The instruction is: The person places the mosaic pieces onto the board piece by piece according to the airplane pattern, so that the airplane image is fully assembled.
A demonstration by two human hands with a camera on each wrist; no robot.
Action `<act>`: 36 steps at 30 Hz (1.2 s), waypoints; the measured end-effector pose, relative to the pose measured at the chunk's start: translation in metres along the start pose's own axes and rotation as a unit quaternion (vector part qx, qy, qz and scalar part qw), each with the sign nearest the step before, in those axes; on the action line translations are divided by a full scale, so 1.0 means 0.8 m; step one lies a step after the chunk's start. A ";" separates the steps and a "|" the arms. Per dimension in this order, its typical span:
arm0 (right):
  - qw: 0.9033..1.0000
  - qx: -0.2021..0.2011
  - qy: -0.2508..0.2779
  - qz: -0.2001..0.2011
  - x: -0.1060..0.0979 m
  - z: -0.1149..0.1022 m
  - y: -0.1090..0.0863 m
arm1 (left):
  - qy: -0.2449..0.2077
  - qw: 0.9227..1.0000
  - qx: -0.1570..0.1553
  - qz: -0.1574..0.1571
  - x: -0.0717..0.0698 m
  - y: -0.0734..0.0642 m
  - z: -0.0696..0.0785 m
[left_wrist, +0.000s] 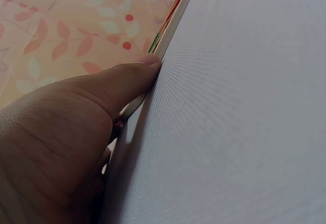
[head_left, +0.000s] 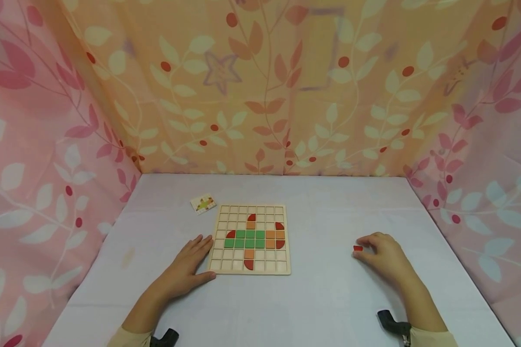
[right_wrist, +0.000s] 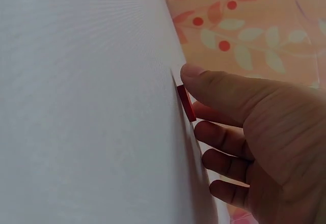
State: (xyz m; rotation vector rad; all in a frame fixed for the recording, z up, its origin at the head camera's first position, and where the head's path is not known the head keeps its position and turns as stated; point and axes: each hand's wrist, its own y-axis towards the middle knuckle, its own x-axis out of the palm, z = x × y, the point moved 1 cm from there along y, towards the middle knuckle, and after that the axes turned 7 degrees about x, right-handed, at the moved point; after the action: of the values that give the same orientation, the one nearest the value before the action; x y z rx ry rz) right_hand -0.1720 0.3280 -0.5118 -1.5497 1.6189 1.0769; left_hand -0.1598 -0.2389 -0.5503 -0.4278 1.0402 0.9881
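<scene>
A square wooden grid board (head_left: pixel 269 265) lies flat on the table, holding several green squares (head_left: pixel 245 238), orange squares (head_left: pixel 249 254) and red quarter-round pieces (head_left: pixel 249 264). At its left edge rests my left hand (head_left: pixel 180 271), fingers extended and thumb by the near corner. In the left wrist view the thumb (left_wrist: pixel 127 84) touches the board's rim. Far to the right of the board, my right hand (head_left: pixel 386 258) pinches a small red piece (head_left: pixel 358 248) between thumb and index finger. The right wrist view shows this red piece (right_wrist: pixel 186 103) edge-on, low over the white surface; its full outline is hidden.
A small pattern card (head_left: pixel 203 204) lies beyond the board's far left corner. White cloth (head_left: pixel 321 299) covers the table. Patterned curtains (head_left: pixel 260 86) stand behind it and along both sides.
</scene>
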 end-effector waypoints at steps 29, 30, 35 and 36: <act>0.997 -0.075 0.030 0.015 0.016 0.003 0.001 | -0.009 1.000 -0.022 -0.016 -0.004 0.000 0.003; 0.997 -0.076 0.030 0.015 0.015 0.003 0.001 | -0.008 1.000 -0.021 -0.016 -0.004 0.001 0.002; 0.997 -0.071 0.029 0.010 0.014 0.003 0.000 | -0.008 1.000 -0.022 -0.016 -0.002 0.001 0.001; 0.997 -0.067 0.027 0.010 0.014 0.003 0.000 | -0.007 1.000 -0.021 -0.016 -0.002 0.001 0.001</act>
State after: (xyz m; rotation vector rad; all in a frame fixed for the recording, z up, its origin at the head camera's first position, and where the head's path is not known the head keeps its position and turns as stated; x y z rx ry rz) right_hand -0.1732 0.3250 -0.5228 -1.6665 1.6295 1.1851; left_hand -0.1601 -0.2386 -0.5483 -0.4702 0.9981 0.9851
